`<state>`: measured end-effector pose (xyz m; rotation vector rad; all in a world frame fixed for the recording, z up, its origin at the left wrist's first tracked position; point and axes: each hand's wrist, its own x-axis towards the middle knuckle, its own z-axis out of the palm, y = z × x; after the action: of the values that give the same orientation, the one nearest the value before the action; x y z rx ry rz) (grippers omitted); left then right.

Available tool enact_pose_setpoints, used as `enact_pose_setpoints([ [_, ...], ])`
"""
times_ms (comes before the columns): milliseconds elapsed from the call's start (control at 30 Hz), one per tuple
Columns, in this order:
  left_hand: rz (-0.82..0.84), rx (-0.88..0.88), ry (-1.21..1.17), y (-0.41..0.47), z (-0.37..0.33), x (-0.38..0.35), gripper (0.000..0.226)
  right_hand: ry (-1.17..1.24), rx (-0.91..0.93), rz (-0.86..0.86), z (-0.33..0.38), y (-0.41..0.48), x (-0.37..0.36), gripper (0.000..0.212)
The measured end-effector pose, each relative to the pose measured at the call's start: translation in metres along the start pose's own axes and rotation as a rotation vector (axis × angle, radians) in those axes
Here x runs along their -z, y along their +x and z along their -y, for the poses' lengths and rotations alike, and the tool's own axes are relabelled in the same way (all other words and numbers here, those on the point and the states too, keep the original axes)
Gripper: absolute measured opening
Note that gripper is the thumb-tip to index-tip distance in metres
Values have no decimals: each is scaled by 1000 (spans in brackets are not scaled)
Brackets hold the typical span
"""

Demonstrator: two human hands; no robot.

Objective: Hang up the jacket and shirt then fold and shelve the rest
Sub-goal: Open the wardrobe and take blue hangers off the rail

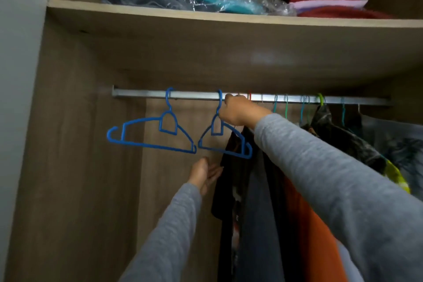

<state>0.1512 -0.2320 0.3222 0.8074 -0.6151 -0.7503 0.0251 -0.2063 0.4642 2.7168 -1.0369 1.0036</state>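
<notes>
Reaching up to the metal rail [142, 94] with the right hand [238, 111], curling its fingers tight and gripping the dark garment [230, 167] by its top, with whatever hanger carries it hiding inside the fist. Touching the neck of the second blue hanger [219, 149], just at nine o'clock of the fist. Stretching the right arm long and steeply upward in a grey sleeve [320, 178]. Holding the left hand [204, 175] lower, at six o'clock of that hanger, palm facing up, fingers loose and spread, fingertips lying just beside the garment's edge at three o'clock and gripping nothing. Showing the first blue hanger [148, 145] hanging bare at nine o'clock, more clothes [343, 139] crowding the rail toward three o'clock, folded piles [329, 4] sitting on the shelf [160, 10] at twelve o'clock.
</notes>
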Motion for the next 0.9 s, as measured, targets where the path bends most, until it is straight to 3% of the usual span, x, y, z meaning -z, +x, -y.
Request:
enact_pose_setpoints([
  [200,98,49,-148,36,1,-15,40,-98,-82,63,4,20,-28,44],
  [300,95,26,-192,52,-3,-17,22,-94,-108,63,5,28,-43,42],
  [433,110,8,-170,64,-6,-15,17,-36,-158,45,3,41,-53,15],
  [567,130,-76,-74,68,-9,-15,34,118,-239,-26,3,47,-65,29],
  [633,130,-104,-39,71,-13,-14,36,254,-273,-62,5,47,-71,8],
  [733,134,-107,13,75,-18,-15,23,424,-303,-122,4,46,-78,30],
  [900,93,-140,74,78,-26,-13,30,544,-257,-156,2,42,-81,33],
])
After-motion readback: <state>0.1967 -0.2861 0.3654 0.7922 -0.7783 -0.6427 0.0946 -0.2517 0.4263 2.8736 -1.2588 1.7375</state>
